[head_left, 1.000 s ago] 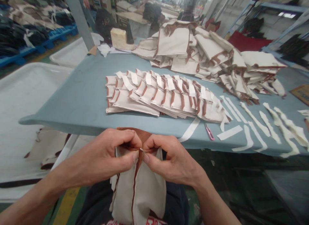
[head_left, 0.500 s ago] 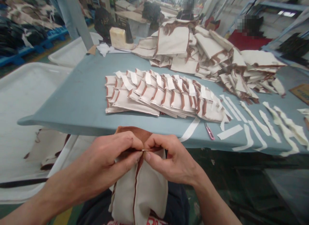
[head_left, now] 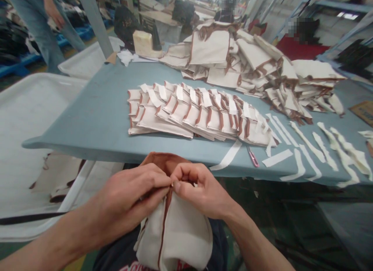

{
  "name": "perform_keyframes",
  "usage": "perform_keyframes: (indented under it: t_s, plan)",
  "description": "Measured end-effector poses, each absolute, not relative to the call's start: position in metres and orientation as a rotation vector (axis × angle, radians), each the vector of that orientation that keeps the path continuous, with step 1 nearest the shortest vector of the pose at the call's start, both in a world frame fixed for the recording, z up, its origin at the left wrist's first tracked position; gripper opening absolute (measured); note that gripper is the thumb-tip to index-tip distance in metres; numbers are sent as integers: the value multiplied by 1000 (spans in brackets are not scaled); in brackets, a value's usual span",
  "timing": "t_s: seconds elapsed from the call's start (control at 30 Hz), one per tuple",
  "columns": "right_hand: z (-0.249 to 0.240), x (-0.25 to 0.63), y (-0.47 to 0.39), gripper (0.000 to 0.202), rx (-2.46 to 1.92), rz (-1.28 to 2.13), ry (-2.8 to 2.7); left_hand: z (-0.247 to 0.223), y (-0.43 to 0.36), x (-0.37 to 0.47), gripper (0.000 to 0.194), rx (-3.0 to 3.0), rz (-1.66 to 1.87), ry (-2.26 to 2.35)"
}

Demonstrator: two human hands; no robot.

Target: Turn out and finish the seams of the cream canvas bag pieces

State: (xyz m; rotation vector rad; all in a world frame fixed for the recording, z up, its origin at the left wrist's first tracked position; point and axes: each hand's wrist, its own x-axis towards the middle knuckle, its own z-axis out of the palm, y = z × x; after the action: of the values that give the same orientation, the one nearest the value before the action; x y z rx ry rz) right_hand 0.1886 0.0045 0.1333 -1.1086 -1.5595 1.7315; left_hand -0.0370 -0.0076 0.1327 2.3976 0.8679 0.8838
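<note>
A cream fabric piece with brown edging hangs over my lap, a brown seam running down its middle. My left hand pinches its top edge near that seam. Right beside it, my right hand pinches the same edge, and the fingertips of both hands meet. Something tiny shows between the fingertips, too small to make out. Behind my hands rises a brown flap of the piece. On the table ahead lies an overlapping row of similar cream pieces with white strips on them.
A blue-grey table spans the front, its edge just beyond my hands. A heap of cream pieces stands at the back. White strips and a small pink tool lie at right. White tubs and a person's legs are left.
My hands still pinch the fabric, with the fingers slightly shifted. Its lower right part has swung outward, and the brown flap shows more. A person has come further into view at the upper left.
</note>
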Motion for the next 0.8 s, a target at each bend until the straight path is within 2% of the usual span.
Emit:
perform_keyframes:
  t_s: [0.1, 0.23, 0.33, 0.5, 0.63, 0.8]
  plan:
    - [142, 187, 0, 8, -1092, 1465, -1734, 142, -9, -39, 13, 2179, 727, 1043]
    - [146, 184, -3, 10, -1082, 1100, -1928, 152, -8, -44, 35, 2095, 514, 1045]
    - [147, 183, -4, 12, -1028, 916, -2015, 157, -4, -44, 35, 2111, 434, 1004]
    - [154, 186, -8, 14, -939, 747, -2130, 161, 3, -37, 31, 2088, 548, 985]
    - [159, 184, -14, 16, -843, 618, -2179, 162, 4, -34, 20, 1846, 510, 968]
    - [152, 184, -17, 17, -824, 608, -2185, 157, -1, -35, 20, 1674, 523, 947]
